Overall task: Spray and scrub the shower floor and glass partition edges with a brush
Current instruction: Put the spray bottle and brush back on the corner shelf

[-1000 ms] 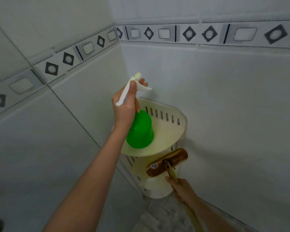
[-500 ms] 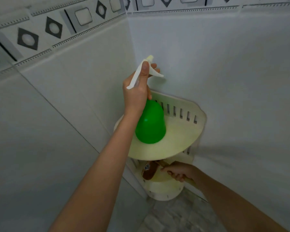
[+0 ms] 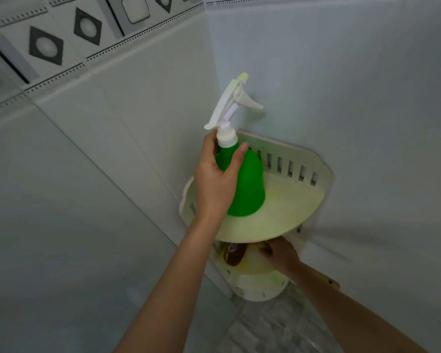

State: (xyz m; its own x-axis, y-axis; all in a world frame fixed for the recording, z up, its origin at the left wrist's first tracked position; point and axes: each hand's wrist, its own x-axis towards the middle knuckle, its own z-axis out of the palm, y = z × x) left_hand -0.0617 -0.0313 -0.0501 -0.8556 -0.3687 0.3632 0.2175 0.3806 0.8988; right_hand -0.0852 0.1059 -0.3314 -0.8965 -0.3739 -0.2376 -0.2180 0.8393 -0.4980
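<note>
Standing on the corner shelf's (image 3: 290,220) top tier: green spray bottle (image 3: 250,184), with the left hand (image 3: 214,184) wrapped round its neck, thumb and fingers curled. On the lower tier lies the brush (image 3: 236,256), half hidden under the top tier's edge. The right hand (image 3: 280,256) has its fingers curled on the handle.

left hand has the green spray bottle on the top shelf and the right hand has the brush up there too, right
No. In the head view the left hand grips the green spray bottle on the top shelf, but the right hand holds the brush on the lower shelf beneath.
</note>
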